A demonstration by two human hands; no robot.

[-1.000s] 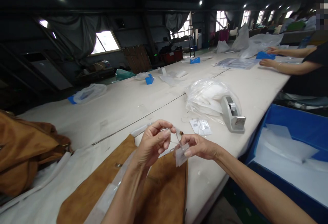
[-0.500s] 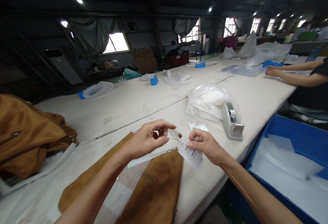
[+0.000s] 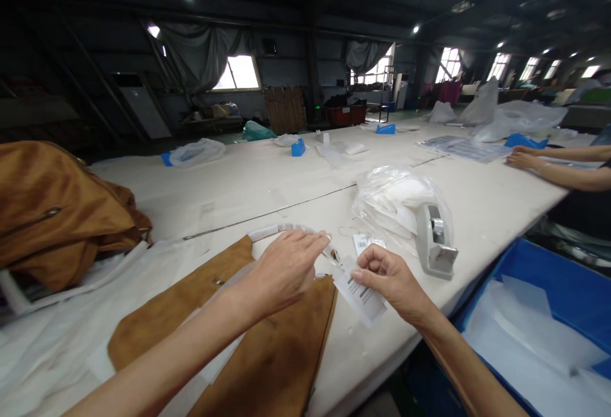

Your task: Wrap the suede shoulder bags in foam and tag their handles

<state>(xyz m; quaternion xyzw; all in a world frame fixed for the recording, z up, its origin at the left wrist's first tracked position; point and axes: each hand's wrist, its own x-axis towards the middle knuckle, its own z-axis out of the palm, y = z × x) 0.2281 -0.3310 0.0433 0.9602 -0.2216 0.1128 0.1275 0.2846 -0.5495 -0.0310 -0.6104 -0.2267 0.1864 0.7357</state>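
Observation:
My right hand (image 3: 389,280) pinches the edge of a white printed tag (image 3: 360,296). Just left of it, my left hand (image 3: 291,267) has its fingers closed beside the tag's upper end and a white cord; what its fingertips hold is too small to make out. A small brown piece (image 3: 334,254) shows between the hands. Under my left arm lies a brown suede-like bag (image 3: 272,353) on the white-covered table, its handle (image 3: 267,231) wrapped in white. A second white label (image 3: 363,243) rests on the table behind my right hand.
A grey tape dispenser (image 3: 436,245) and a clear plastic bag (image 3: 391,197) stand to the right. A blue bin (image 3: 548,283) holds white sheets. More brown bags (image 3: 57,213) are piled left. Another person's hands (image 3: 525,157) are at far right.
My left hand has turned palm down and its fingers have drawn together near the tag. My right hand still holds the tag. The whole view has shifted slightly.

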